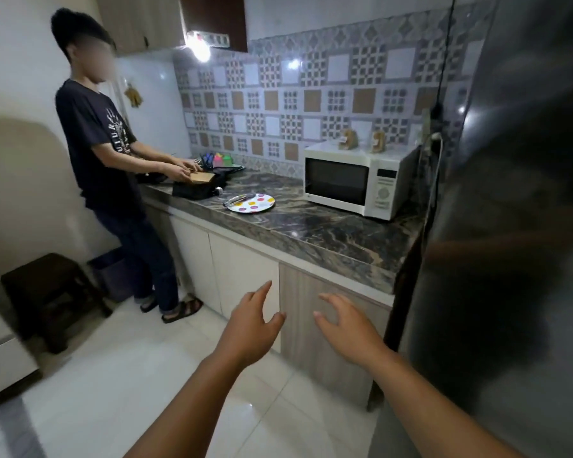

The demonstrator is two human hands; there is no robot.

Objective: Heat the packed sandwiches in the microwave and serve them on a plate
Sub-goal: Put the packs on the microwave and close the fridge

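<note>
On marble counter (311,226), microwave (354,178) beside plate (252,203).

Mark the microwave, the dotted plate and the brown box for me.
microwave (336,180): head view, on its dark door window.
dotted plate (260,203): head view, on bare rim right of the tongs.
brown box (201,177): head view, on its top face, held by the other person.

Dim kitchen, glaring lamp (199,49) under cabinet, tile glints, soft blur, wide-angle bending at edges
</note>
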